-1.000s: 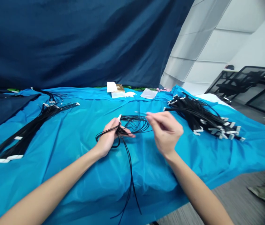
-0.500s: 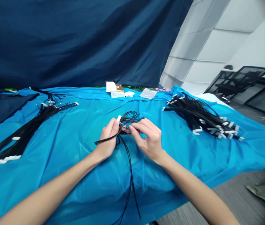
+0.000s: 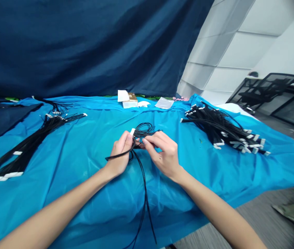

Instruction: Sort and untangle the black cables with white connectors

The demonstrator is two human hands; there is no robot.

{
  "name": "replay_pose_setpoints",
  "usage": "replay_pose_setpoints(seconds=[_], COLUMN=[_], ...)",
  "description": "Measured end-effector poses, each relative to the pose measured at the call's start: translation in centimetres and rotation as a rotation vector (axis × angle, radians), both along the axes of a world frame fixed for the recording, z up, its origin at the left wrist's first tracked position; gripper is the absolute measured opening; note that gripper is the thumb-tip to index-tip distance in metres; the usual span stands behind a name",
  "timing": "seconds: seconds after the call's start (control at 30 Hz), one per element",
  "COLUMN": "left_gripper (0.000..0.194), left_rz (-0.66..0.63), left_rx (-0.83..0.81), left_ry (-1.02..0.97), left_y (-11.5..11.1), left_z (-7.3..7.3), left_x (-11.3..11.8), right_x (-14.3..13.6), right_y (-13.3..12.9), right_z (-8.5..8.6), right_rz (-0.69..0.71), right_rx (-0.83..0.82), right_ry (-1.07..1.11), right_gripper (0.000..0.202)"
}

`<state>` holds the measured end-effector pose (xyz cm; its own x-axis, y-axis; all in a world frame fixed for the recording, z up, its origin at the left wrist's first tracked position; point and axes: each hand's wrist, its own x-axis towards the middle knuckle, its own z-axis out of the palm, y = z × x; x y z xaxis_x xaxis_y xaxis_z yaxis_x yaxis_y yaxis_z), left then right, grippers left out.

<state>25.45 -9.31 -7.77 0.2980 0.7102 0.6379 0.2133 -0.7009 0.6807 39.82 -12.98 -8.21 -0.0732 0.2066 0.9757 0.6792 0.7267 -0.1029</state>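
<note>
Your left hand (image 3: 118, 155) is closed around the black cable bundle (image 3: 144, 129), whose white connector (image 3: 132, 131) pokes up at your thumb. The bundle lies between your hands: loops spread from the left one toward the right, another loop crosses the back of your left hand, and loose ends dangle below over the blue-covered counter (image 3: 92, 143). Your right hand's (image 3: 163, 152) thumb and forefinger meet beside the strands; whether they grip one, I cannot tell.
</note>
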Motion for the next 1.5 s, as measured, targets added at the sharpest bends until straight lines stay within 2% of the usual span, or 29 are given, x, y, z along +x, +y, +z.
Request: replay_pose_setpoints(seconds=[0.3,0.57,0.8,1.17,1.5], left_gripper=[0.033,0.034,0.034,0.034,0.034], left_rz=[-0.040,-0.026,-0.016,-0.003,0.016], left_rx=[-0.010,-0.023,-0.012,-0.001,0.019], left_ry=[-0.016,-0.006,0.008,0.046,0.085], left_y=[0.02,0.07,0.06,-0.17,-0.22], left_z=[0.16,0.21,0.18,0.52,0.55], left_x=[0.04,0.02,0.10,0.10,0.05], right_x=[0.03,0.06,0.04,0.31,0.29], right_y=[0.26,0.43,0.26,0.61,0.56], right_z=[-0.24,-0.41,-0.29,-0.46,-0.42], right_rz=[-0.027,-0.037,-0.043,-0.139,-0.155], right_rx=[0.087,0.104,0.072,0.010,-0.042], right_ry=[-0.020,-0.024,-0.022,-0.157,-0.196], right_gripper=[0.008,0.009,0.009,0.017,0.024])
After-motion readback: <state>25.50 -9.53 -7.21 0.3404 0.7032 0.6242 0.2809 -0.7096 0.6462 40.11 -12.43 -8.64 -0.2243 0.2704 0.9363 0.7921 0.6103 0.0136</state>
